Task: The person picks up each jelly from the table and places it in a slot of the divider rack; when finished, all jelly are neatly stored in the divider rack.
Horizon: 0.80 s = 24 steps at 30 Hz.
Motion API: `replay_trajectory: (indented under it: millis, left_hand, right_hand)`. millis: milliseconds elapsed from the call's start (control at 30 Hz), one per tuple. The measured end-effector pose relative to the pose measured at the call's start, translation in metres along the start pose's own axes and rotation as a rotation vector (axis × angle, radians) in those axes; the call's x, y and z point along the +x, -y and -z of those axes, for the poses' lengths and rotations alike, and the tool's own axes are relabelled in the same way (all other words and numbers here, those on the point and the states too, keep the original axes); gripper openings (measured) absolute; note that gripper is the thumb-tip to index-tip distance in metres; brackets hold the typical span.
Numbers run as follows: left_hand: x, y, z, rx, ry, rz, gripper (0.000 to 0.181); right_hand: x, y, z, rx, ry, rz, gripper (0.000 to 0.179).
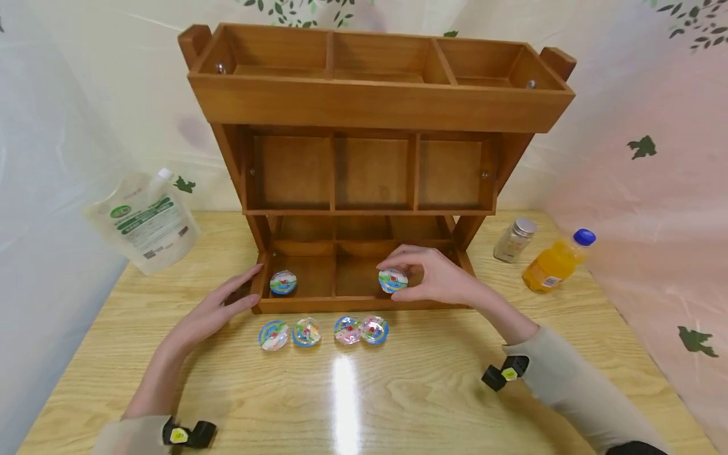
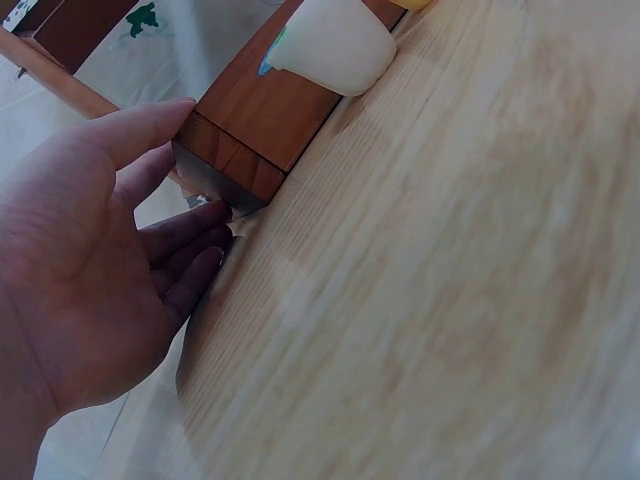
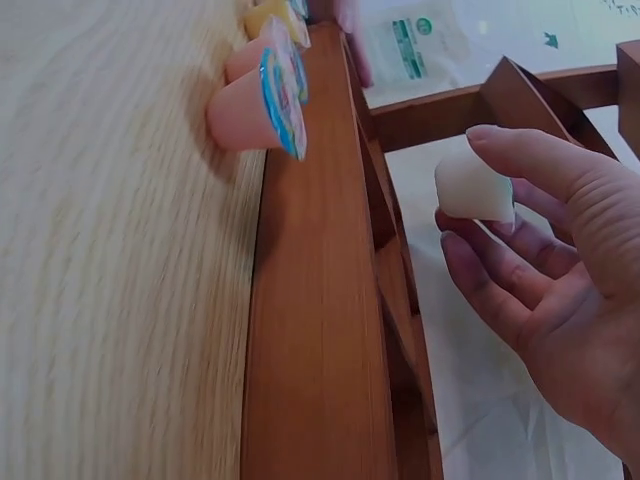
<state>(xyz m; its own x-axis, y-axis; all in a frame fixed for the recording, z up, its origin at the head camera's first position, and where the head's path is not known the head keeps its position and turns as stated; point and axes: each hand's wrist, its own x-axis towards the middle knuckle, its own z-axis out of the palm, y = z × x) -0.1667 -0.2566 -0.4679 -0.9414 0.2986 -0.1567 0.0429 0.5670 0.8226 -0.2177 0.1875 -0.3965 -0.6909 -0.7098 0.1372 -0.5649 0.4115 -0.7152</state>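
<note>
Between its thumb and fingers, my right hand (image 1: 435,276) pinches a white jelly cup (image 3: 470,188) with a printed lid, over the bottom tier of a brown wooden shelf (image 1: 378,104). My left hand (image 1: 218,309) touches the left end of that tier with loosely extended fingers, its thumb at the front corner in the left wrist view. Another jelly cup (image 1: 283,283) sits in the tier's left compartment. In front of the shelf stand several more: a white cup (image 2: 335,45), a yellowish cup (image 1: 306,332) and two pink cups (image 1: 347,330).
A white spouted pouch (image 1: 145,221) stands left of the shelf. To the right are a glass shaker with a grey lid (image 1: 514,240) and an orange drink bottle with a blue cap (image 1: 557,260). Patterned cloth (image 1: 643,208) hangs around the wooden table (image 1: 421,392).
</note>
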Motion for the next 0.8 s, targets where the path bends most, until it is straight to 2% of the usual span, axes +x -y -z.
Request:
replay_trajectory:
  millis: [367, 533, 800]
  left_hand:
    - [0.0, 0.0, 0.002, 0.01, 0.0, -0.008, 0.069]
    - [0.001, 0.0, 0.001, -0.003, 0.005, -0.017, 0.069]
    - [-0.001, -0.001, 0.001, -0.015, 0.01, -0.018, 0.068]
  right_hand:
    - [0.055, 0.007, -0.021, 0.016, 0.016, -0.026, 0.048]
    - [0.077, 0.007, -0.027, 0.032, 0.062, -0.049, 0.05]
    - [0.11, 0.009, -0.039, -0.008, 0.087, -0.042, 0.05]
